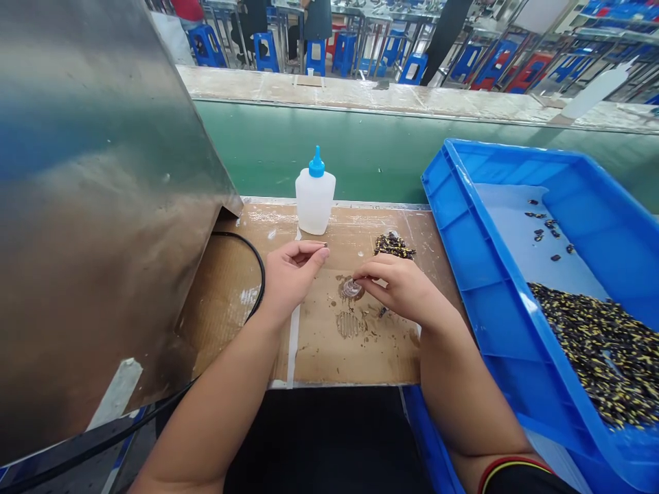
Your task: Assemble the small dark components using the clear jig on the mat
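My left hand is closed in a pinch above the cardboard-covered bench. A tiny dark piece shows at the tips of its thumb and forefinger. To the right, my right hand is pinched too, its fingertips at the edge of a small clear round dish. Whatever those fingertips hold is too small to make out. Just beyond this hand lies a heap of small black and yellow parts. Behind both hands a translucent squeeze bottle with a blue nozzle cap stands upright.
At the right a big blue bin holds many black and yellow parts. A metal housing rises on the left, with a black cable beside it. Wet marks spot the cardboard. Another white bottle lies on the far ledge.
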